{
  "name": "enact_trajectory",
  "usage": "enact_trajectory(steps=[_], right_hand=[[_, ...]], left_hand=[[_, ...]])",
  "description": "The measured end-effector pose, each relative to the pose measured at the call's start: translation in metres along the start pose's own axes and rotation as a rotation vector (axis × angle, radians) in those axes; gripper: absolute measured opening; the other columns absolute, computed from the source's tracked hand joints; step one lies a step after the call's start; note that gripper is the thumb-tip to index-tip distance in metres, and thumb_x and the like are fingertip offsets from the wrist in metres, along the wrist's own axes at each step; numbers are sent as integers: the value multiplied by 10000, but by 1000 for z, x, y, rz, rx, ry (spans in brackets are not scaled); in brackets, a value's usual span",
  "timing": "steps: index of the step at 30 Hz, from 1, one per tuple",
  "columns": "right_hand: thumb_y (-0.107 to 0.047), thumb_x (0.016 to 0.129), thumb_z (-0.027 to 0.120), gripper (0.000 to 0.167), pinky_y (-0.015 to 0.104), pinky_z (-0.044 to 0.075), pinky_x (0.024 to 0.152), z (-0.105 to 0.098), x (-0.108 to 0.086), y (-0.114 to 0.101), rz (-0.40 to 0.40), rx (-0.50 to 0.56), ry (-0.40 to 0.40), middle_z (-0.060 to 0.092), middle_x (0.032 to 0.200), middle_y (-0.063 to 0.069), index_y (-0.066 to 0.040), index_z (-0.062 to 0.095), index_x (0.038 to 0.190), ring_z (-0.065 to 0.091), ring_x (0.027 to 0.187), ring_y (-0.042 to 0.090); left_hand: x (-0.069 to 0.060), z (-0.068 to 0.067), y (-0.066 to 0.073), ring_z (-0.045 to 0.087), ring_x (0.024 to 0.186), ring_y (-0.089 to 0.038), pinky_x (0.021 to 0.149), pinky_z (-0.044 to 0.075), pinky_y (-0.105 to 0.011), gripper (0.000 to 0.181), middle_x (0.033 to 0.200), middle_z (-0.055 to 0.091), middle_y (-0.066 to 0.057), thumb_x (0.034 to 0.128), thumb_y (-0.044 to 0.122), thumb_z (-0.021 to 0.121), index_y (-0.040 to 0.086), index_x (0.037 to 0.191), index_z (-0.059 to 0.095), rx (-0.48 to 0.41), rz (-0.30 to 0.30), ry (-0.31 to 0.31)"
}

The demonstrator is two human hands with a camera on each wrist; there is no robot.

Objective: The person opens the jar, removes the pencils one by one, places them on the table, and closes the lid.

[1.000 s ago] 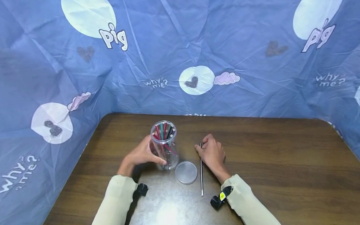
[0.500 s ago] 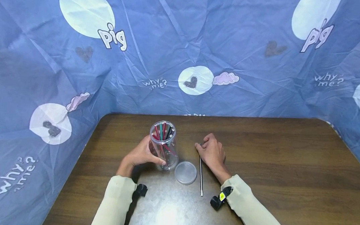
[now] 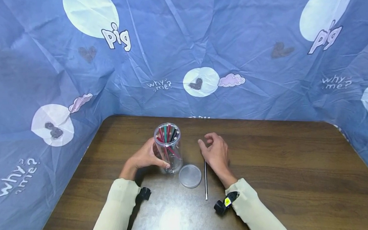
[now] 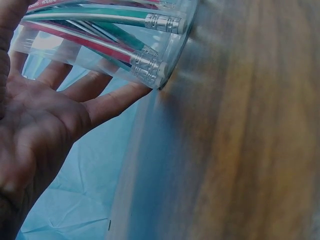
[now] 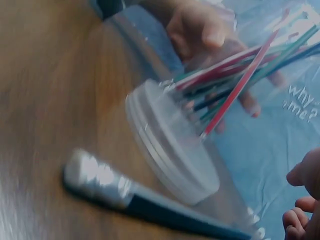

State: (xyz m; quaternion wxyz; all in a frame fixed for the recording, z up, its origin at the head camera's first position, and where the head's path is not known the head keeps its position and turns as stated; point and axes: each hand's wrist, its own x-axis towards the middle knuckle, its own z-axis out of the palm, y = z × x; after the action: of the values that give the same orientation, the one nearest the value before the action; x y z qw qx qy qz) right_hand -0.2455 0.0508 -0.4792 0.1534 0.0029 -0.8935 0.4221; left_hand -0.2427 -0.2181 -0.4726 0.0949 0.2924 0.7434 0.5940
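Observation:
A clear plastic jar (image 3: 176, 162) stands upright on the table, holding several red, green and dark pencils (image 4: 100, 17), eraser ends showing. My left hand (image 3: 146, 157) grips the jar from the left, thumb in front and fingers spread behind. A round translucent lid (image 3: 190, 176) lies flat right of the jar; the right wrist view shows that lid (image 5: 165, 140) too. Beside it lies a dark pencil (image 3: 206, 184) with a metal ferrule and eraser toward me. My right hand (image 3: 216, 151) hovers over its far end, fingers loosely bent and holding nothing; that end is hidden.
The brown wooden table (image 3: 277, 160) extends to the right, and its far edge meets a blue printed cloth (image 3: 249, 100). Cloth also hangs along the left and right sides. Black wrist cameras (image 3: 220, 207) sit at both sleeves.
My right hand has let go of the dark pencil, its fingers loosening and lifting slightly. The left hand, jar, lid and pencil keep their places.

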Motion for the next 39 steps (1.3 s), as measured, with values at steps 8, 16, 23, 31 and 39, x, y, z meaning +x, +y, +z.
enact_trajectory(steps=[8, 16, 23, 31, 39], right_hand=[[-299, 919, 686, 229, 342, 511, 714, -7, -4, -27, -84, 161, 23, 690, 855, 8, -110, 742, 1037, 636, 733, 155], [-259, 930, 667, 188, 269, 467, 627, -17, -11, -62, -66, 298, 28, 682, 829, -20, -117, 753, 1016, 582, 671, 98], [-144, 899, 694, 185, 193, 446, 611, -20, -17, -88, -40, 622, -52, 674, 822, 14, -17, 718, 1031, 563, 678, 78], [-80, 847, 697, 223, 208, 434, 629, -18, -20, -103, 16, 749, -124, 638, 827, 1, 15, 679, 1048, 556, 718, 96], [-90, 855, 680, 147, 201, 441, 597, -10, -19, -110, 72, 769, -71, 589, 768, -19, 2, 658, 968, 547, 662, 97]], left_hand=[[-1, -2, -2, 604, 1158, -329, 1035, 472, -420, 830, 1240, 648, -137, 596, -25, 918, 35, 1323, 523, 0, 8, -2], [-1, -2, -1, 618, 1123, -351, 1021, 479, -472, 813, 1207, 655, -180, 588, -47, 916, 24, 1303, 536, -13, 14, -4], [0, 0, -2, 610, 1125, -379, 1006, 491, -438, 843, 1231, 609, -287, 593, -69, 905, 24, 1332, 511, -1, 11, 8], [0, 0, -1, 586, 1157, -410, 1030, 465, -507, 865, 1259, 576, -324, 591, -81, 905, 12, 1350, 499, -46, 24, -6], [0, 0, -2, 612, 1130, -321, 1017, 486, -429, 831, 1237, 612, -268, 598, -40, 918, 39, 1323, 521, -5, 18, 1]])
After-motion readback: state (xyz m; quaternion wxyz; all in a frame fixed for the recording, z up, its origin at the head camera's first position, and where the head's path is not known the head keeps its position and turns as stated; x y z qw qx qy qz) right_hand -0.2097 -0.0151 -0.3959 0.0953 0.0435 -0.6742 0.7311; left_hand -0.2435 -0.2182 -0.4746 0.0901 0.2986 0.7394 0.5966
